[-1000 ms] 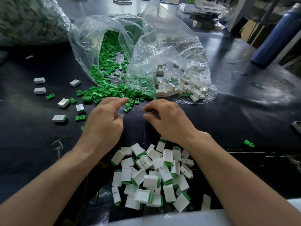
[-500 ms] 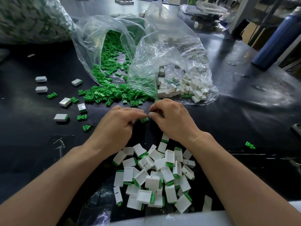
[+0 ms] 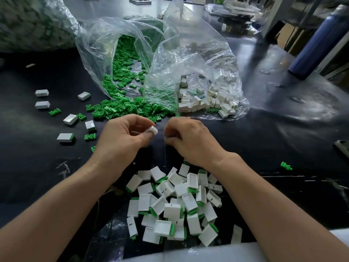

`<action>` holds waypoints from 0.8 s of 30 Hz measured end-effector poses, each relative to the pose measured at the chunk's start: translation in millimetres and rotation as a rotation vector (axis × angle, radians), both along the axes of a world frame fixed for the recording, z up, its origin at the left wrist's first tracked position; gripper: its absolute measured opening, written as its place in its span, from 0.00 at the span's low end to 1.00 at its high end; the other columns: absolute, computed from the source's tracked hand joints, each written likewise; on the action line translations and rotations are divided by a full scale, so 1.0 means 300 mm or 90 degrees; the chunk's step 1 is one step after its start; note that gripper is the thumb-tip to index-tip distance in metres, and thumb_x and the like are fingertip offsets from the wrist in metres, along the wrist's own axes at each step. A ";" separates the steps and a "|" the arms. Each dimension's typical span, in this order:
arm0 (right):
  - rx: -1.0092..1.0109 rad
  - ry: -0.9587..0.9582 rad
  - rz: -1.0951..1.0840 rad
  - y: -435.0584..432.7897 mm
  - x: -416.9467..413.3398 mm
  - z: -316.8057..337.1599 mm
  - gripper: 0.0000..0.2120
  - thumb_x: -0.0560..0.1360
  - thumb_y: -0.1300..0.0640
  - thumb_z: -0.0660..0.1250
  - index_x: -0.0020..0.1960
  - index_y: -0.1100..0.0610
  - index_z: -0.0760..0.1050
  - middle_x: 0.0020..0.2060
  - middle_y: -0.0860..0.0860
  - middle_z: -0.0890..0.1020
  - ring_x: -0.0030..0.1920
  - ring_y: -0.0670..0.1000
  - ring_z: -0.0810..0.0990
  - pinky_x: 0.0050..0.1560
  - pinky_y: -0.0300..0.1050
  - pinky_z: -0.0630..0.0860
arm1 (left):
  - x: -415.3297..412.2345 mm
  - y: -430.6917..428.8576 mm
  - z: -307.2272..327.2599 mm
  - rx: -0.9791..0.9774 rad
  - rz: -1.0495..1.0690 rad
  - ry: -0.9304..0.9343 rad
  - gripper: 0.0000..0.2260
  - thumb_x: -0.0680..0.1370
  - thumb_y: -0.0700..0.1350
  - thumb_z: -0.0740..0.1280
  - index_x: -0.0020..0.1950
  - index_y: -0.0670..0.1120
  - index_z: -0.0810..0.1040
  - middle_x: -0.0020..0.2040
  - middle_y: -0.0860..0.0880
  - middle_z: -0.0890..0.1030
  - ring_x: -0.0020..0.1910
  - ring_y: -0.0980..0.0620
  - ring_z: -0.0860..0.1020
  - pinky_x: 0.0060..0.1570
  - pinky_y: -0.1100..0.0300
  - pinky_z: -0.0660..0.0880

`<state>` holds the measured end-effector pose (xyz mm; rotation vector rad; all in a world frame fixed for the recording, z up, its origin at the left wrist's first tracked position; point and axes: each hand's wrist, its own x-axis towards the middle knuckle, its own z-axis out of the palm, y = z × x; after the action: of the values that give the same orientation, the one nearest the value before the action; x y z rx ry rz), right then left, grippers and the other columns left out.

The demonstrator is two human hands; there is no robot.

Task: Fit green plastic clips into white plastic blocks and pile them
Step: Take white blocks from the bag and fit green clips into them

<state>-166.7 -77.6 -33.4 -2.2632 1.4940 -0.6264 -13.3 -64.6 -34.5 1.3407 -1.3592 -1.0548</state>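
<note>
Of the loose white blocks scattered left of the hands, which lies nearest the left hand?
The white block just behind a lone green clip, beside the left hand; every other loose block lies farther left or farther back.

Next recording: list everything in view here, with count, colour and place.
clips: many, green, spilling from left clear bag
bagged blocks: many, white, inside right clear bag
finished pile: dozens, white with green, near edge between forearms
loose blocks: about six, white, table's left
stray clip: one, green, right
bottle: one, blue, far right
table: one, black, underneath everything
left hand: pinches a white block
right hand: fingers curled, contents hidden
</note>
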 end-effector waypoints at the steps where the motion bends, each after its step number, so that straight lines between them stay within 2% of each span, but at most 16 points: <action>1: 0.002 -0.034 -0.012 0.000 -0.003 0.005 0.07 0.74 0.61 0.66 0.51 0.57 0.78 0.44 0.49 0.76 0.48 0.51 0.75 0.52 0.45 0.71 | -0.002 0.004 0.003 0.010 -0.011 0.020 0.08 0.71 0.36 0.71 0.37 0.49 0.80 0.35 0.50 0.82 0.38 0.51 0.79 0.42 0.59 0.79; 4: 0.008 -0.170 -0.066 0.003 -0.017 0.029 0.06 0.74 0.61 0.67 0.49 0.54 0.80 0.39 0.46 0.79 0.43 0.45 0.77 0.47 0.37 0.72 | -0.008 0.012 0.010 0.029 -0.029 0.055 0.08 0.70 0.34 0.71 0.38 0.47 0.79 0.39 0.43 0.83 0.40 0.47 0.79 0.45 0.53 0.78; 5: 0.020 -0.216 -0.076 0.005 -0.021 0.036 0.04 0.73 0.61 0.68 0.45 0.53 0.79 0.37 0.45 0.79 0.41 0.45 0.78 0.46 0.36 0.74 | -0.008 0.013 0.012 0.034 -0.031 0.067 0.07 0.70 0.34 0.70 0.38 0.46 0.79 0.39 0.42 0.83 0.40 0.47 0.80 0.45 0.53 0.79; 7: 0.045 -0.280 -0.084 0.011 -0.023 0.040 0.09 0.73 0.62 0.69 0.39 0.50 0.75 0.35 0.44 0.79 0.40 0.46 0.80 0.47 0.39 0.77 | -0.007 0.014 0.014 0.049 -0.036 0.099 0.07 0.70 0.33 0.69 0.39 0.44 0.78 0.37 0.43 0.83 0.39 0.48 0.81 0.41 0.56 0.80; 10: 0.035 -0.274 -0.075 0.019 -0.017 0.035 0.11 0.72 0.62 0.69 0.39 0.48 0.73 0.34 0.42 0.77 0.37 0.38 0.76 0.43 0.29 0.74 | -0.006 0.016 0.020 0.066 -0.054 0.163 0.09 0.72 0.30 0.66 0.43 0.44 0.77 0.33 0.48 0.82 0.35 0.52 0.82 0.34 0.63 0.80; 12: 0.024 -0.282 -0.085 0.020 -0.017 0.034 0.11 0.72 0.62 0.69 0.39 0.47 0.73 0.34 0.41 0.76 0.35 0.36 0.75 0.40 0.26 0.71 | -0.007 0.020 0.024 0.066 -0.069 0.179 0.13 0.73 0.28 0.64 0.45 0.46 0.79 0.33 0.49 0.81 0.34 0.53 0.82 0.34 0.65 0.78; 16: 0.030 -0.323 -0.101 0.019 -0.023 0.035 0.09 0.73 0.61 0.68 0.43 0.47 0.76 0.35 0.42 0.78 0.36 0.38 0.76 0.41 0.28 0.73 | -0.008 0.022 0.033 0.097 -0.069 0.198 0.13 0.74 0.26 0.62 0.41 0.43 0.79 0.40 0.42 0.77 0.35 0.52 0.83 0.34 0.66 0.78; 18: 0.038 -0.343 -0.101 0.020 -0.022 0.036 0.09 0.73 0.63 0.68 0.43 0.49 0.76 0.35 0.44 0.79 0.38 0.41 0.79 0.46 0.36 0.77 | -0.008 0.017 0.035 0.120 -0.062 0.216 0.10 0.74 0.27 0.63 0.41 0.41 0.76 0.38 0.44 0.77 0.33 0.51 0.83 0.33 0.64 0.79; 20: 0.049 -0.355 -0.100 0.022 -0.019 0.039 0.10 0.73 0.64 0.68 0.41 0.49 0.75 0.37 0.48 0.81 0.42 0.48 0.81 0.49 0.45 0.79 | -0.007 0.016 0.035 0.133 -0.058 0.211 0.07 0.72 0.30 0.66 0.41 0.41 0.75 0.37 0.45 0.79 0.33 0.50 0.83 0.34 0.60 0.81; 21: 0.050 -0.356 -0.096 0.024 -0.018 0.040 0.10 0.73 0.64 0.68 0.40 0.49 0.75 0.37 0.49 0.81 0.42 0.49 0.81 0.49 0.46 0.79 | -0.007 0.016 0.036 0.136 -0.059 0.210 0.06 0.71 0.31 0.67 0.41 0.42 0.75 0.36 0.45 0.81 0.34 0.50 0.83 0.36 0.59 0.81; 24: 0.039 -0.356 -0.083 0.031 -0.015 0.044 0.09 0.72 0.63 0.69 0.40 0.49 0.77 0.36 0.45 0.80 0.38 0.40 0.78 0.45 0.34 0.75 | -0.006 0.018 0.036 0.142 -0.067 0.232 0.06 0.71 0.31 0.67 0.42 0.42 0.76 0.36 0.46 0.83 0.35 0.50 0.83 0.37 0.59 0.81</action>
<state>-171.3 -68.3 -20.3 -1.7459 1.3506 -1.1224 -15.2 -59.3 -23.7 1.1693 -1.0707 -1.4777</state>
